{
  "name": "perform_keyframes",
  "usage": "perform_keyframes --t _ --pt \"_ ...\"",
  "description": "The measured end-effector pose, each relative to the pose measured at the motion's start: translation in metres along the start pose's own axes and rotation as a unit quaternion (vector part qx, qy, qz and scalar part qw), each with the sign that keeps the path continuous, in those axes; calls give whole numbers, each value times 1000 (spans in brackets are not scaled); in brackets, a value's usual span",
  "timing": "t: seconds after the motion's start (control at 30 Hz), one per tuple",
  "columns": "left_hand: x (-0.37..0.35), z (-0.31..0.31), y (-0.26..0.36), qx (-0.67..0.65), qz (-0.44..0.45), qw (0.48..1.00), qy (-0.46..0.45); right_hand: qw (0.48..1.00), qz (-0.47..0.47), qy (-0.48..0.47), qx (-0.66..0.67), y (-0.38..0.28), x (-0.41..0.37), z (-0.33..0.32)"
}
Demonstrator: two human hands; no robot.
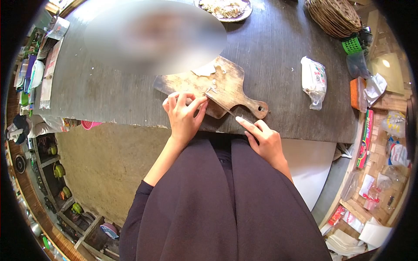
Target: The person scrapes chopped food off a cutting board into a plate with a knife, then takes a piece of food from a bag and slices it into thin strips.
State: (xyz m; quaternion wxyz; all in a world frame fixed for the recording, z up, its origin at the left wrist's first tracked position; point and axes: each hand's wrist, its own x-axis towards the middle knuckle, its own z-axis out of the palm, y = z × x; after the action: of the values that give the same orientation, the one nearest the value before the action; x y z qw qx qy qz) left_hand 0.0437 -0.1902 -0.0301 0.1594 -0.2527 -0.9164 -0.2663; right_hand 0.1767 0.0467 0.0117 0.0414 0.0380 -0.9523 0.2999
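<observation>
A wooden cutting board (233, 80) with a holed handle lies slantwise near the table's front edge. Small white pieces (213, 83) and a larger pale flat piece (204, 70) rest on it. My right hand (266, 140) grips a knife (221, 104), its index finger stretched along the top; the handle is hidden in my palm. The thin blade points up and left across the board. At the board's near left edge, by the knife's tip, my left hand (185, 114) is closed in a pinch. Whatever its fingertips hold is too small to name.
On the dark table (278, 48) stand a plate of shredded food (224, 8), a white plastic packet (313, 81) and a wicker basket (333, 17). A blurred oval covers the area beyond the board. Shelves with many items (56, 169) flank the left side.
</observation>
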Motion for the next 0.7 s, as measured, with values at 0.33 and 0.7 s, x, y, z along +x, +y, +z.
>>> perform_keyframes --t 0.33,0.7 --pt "1 -2 1 2 -1 1000 -4 1000 7 15 6 -6 2 0" --pt "1 -2 1 5 -1 1000 -6 1000 11 6 -2 1 0 11"
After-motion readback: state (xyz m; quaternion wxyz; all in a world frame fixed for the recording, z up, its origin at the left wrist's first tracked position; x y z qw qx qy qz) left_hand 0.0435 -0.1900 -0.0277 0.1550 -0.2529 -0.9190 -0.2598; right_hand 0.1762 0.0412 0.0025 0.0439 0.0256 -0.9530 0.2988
